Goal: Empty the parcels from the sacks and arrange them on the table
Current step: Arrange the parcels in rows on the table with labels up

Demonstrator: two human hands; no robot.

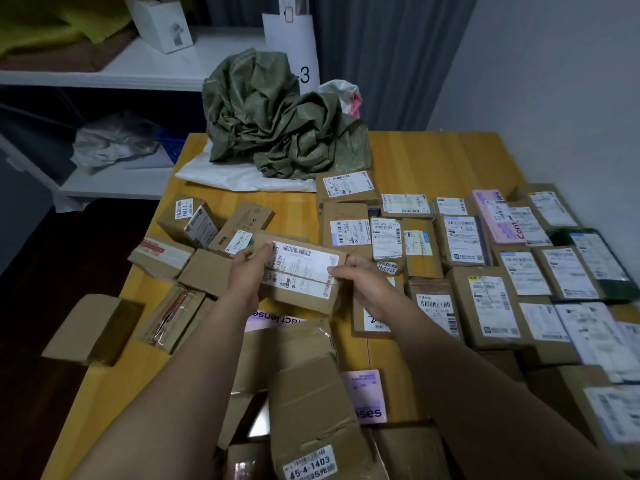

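Holding parcel [313, 292] crosswise, label [304, 263] up

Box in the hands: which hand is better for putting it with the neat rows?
Probably the right hand. Both hands hold the box, but the neat rows of parcels lie on the right side of the table, beside it. The left hand is nearer the jumbled boxes.

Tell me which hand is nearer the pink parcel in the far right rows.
Right. The right hand grips the held box at its right end, left of the pink parcel; the left hand grips the box's left end, farther away.
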